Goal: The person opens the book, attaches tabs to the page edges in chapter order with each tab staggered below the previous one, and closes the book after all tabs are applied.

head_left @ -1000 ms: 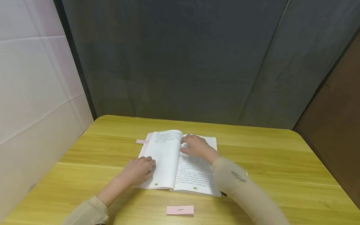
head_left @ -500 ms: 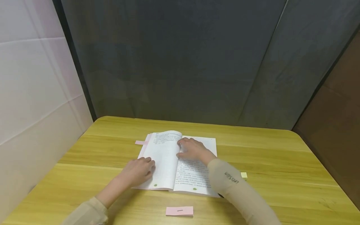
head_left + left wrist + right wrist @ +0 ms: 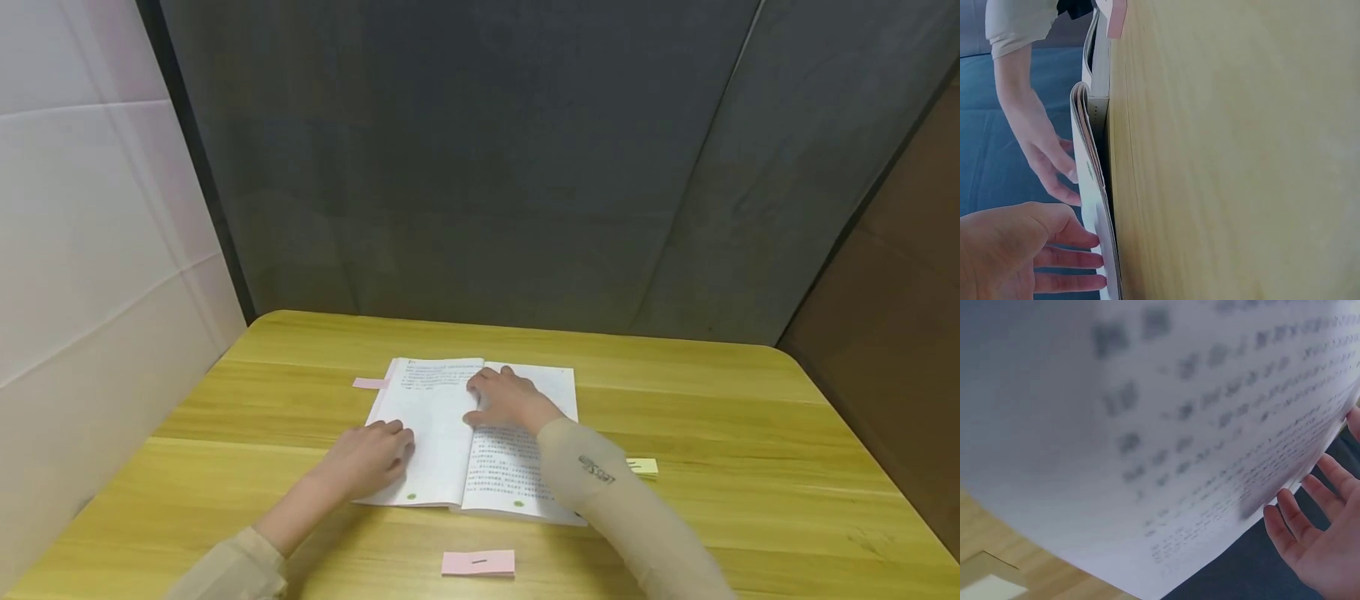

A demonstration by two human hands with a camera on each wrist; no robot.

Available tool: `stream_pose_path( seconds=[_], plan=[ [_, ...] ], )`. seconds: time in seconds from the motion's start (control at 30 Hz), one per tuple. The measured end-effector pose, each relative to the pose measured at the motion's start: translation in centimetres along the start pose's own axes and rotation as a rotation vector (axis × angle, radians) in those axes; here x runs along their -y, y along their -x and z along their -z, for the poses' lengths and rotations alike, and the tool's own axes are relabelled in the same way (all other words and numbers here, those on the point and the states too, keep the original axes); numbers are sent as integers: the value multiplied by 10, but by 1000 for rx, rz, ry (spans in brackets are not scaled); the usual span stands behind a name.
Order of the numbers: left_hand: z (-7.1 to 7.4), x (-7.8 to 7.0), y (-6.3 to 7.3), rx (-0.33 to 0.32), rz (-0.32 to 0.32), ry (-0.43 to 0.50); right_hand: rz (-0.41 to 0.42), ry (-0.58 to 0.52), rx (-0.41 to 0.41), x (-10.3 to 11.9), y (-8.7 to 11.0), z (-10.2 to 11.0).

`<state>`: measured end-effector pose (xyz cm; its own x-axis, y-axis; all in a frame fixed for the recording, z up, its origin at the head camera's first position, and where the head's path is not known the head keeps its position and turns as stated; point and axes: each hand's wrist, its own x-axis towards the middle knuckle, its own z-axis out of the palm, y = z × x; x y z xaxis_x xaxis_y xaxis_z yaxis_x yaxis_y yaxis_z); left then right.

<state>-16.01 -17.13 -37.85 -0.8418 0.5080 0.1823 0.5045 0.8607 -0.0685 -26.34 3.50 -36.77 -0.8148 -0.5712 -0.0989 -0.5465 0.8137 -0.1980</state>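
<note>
An open book (image 3: 442, 425) with printed text lies on the wooden table. On the lower part of its left page rests my left hand (image 3: 369, 457); the left wrist view shows the fingertips (image 3: 1094, 261) touching the paper. My right hand (image 3: 512, 398) lies over the centre fold near the top, thumb and fingers spread against the paper. In the right wrist view its fingertips (image 3: 1284, 495) meet the printed page, and neither hand grips anything. A pink paper tab (image 3: 369, 383) sticks out from the book's upper left edge.
In front of the book lies a pink sticky-note pad (image 3: 478, 563) with a short dark stroke on it. A yellow sticky-note pad (image 3: 643, 467) shows partly behind the right sleeve (image 3: 592, 475). A dark curtain (image 3: 480, 167) stands behind the wooden table (image 3: 750, 433).
My right hand has slid left and slightly toward me onto the centre fold. The raised left pages have flattened, and the yellow pad has come into view. My left hand has stayed put.
</note>
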Motion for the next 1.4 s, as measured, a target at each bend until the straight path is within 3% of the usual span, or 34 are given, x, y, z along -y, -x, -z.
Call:
stream_pose_path(
  seconds=[0.37, 0.93, 1.17, 1.4],
  plan=[
    [-4, 2, -2, 20, 6, 6, -44, 29, 20, 5, -4, 3],
    [-6, 1, -2, 18, 29, 52, 69, 119, -7, 8, 12, -4],
    [-6, 3, -3, 4, 19, 41, 77, 142, -52, 9, 12, -4],
    [-5, 3, -4, 26, 24, 43, 86, 158, -45, 10, 13, -7]
  ],
)
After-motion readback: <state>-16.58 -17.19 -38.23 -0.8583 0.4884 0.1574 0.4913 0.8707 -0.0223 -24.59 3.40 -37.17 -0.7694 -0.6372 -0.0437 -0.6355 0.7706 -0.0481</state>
